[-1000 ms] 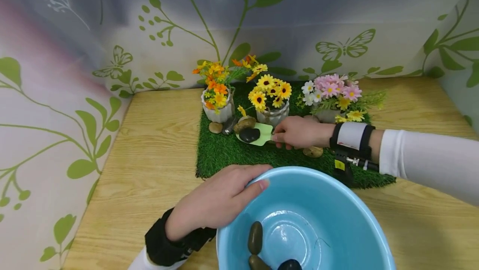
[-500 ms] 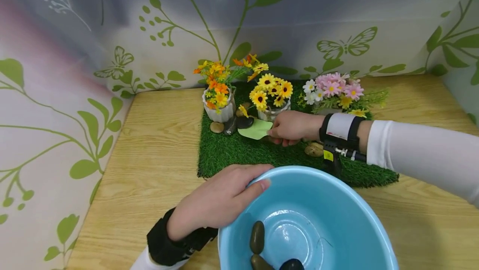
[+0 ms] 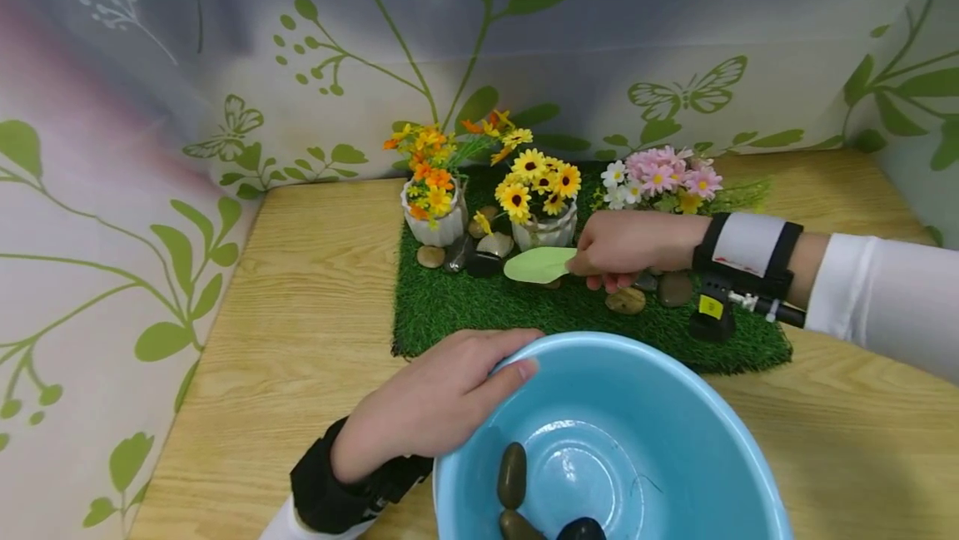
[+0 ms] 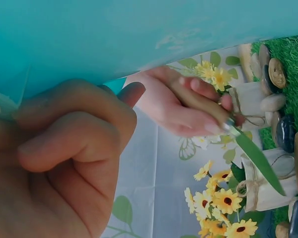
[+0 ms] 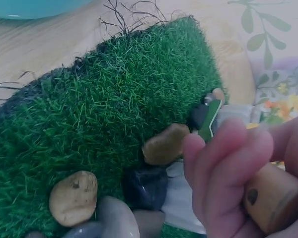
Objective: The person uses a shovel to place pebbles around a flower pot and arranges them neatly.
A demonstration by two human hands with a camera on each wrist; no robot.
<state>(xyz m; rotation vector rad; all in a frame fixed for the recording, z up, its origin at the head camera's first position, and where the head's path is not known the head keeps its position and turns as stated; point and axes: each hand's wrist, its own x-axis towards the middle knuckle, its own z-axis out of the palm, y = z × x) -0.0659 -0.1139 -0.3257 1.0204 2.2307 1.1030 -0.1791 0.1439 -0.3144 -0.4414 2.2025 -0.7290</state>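
Note:
My right hand (image 3: 625, 245) grips the wooden handle (image 5: 278, 196) of a small garden trowel with a pale green blade (image 3: 538, 265). The blade carries nothing and hovers over the grass mat in front of the middle flower pot (image 3: 545, 232). Left of its tip, a black stone (image 3: 484, 265) lies beside a shiny dark grey stone (image 3: 459, 253) and a tan stone (image 3: 495, 245). My left hand (image 3: 442, 390) holds the near-left rim of a light blue basin (image 3: 674, 423), thumb over the edge. Inside the basin lie an olive-brown stone (image 3: 512, 476) and other dark stones (image 3: 581, 530).
The green artificial grass mat (image 3: 457, 315) lies on a wooden table (image 3: 300, 290). A pot of orange flowers (image 3: 437, 220) stands at its left, pink and white flowers (image 3: 659, 174) at its right. Several stones, including a tan one (image 5: 73, 198), line the pots. A patterned curtain (image 3: 315, 124) hangs behind.
The black stone has slid off the trowel blade onto the mat beside the other stones. My right hand has drawn the trowel to the right. The left hand stays on the basin.

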